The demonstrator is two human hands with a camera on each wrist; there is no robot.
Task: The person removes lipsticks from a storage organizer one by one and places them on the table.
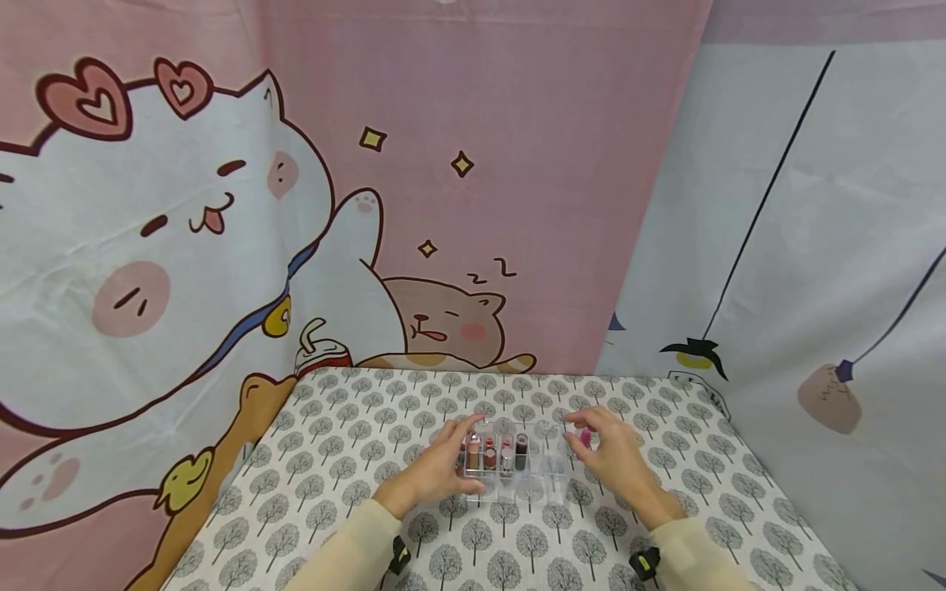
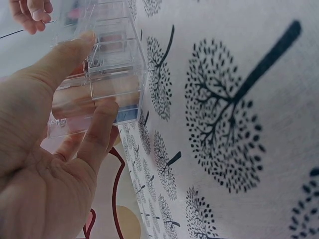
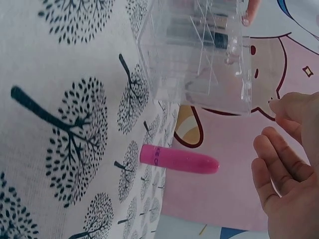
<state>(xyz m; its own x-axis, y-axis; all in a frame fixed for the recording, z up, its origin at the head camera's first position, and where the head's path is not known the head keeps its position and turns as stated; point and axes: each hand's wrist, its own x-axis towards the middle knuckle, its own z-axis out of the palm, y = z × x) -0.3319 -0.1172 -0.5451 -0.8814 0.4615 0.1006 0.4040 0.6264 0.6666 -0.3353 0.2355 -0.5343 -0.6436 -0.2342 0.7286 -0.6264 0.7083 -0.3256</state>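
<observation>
A clear plastic lipstick organizer [image 1: 551, 484] rests on the patterned tablecloth. Several lipstick tubes stand in its left compartments, among them a dark one [image 1: 521, 453] and a red one [image 1: 489, 456]. My left hand [image 1: 434, 466] grips the organizer's left end, with thumb and fingers on opposite sides, as the left wrist view shows. To the right of the organizer, a bright pink lipstick tube [image 3: 178, 160] stands upright on the cloth. Beside it is my right hand [image 1: 617, 455], fingers loosely bent and apart from the tube in the right wrist view.
The table is covered with a white cloth [image 1: 325, 460] printed with grey trees. Behind it hangs a pink curtain [image 1: 547, 205] with cartoon animals, and a white curtain [image 1: 776, 205] hangs along the right side.
</observation>
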